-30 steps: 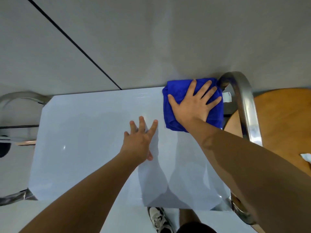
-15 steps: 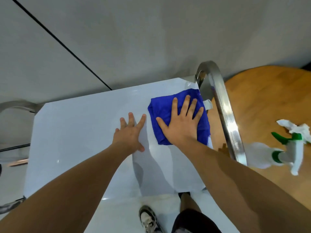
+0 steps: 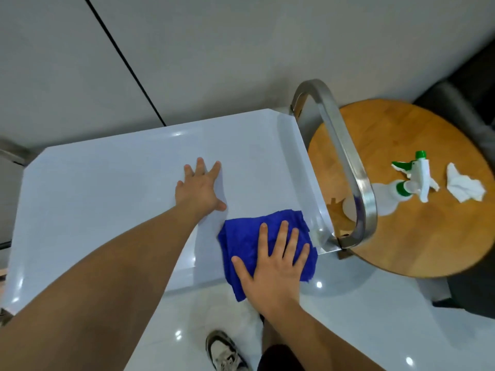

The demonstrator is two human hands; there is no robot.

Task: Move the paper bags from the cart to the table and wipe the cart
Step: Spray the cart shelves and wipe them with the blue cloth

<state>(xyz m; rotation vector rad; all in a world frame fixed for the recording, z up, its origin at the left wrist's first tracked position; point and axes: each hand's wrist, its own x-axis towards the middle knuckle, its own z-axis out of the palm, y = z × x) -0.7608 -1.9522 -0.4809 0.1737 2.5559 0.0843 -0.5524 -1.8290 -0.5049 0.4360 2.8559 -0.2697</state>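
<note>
Wiping step under way, judging by scene. Blue cloth [image 3: 249,236] lies at cart top's [image 3: 107,196] near right corner, partly overhanging near edge, just beside steel handle [image 3: 345,156]. Right hand [image 3: 273,269] presses cloth flat, fingers straight, nothing gripped. Left hand [image 3: 199,187] flat on cart top mid-surface, fingers spread, steadying. No paper bags in view (spray bottle [image 3: 407,180] and crumpled tissue [image 3: 464,187] lie on round worktop [image 3: 428,236]). Cloth likely soft, light, bunches easily; best held under flat palm. Cart top glossy, probably slick.
</note>
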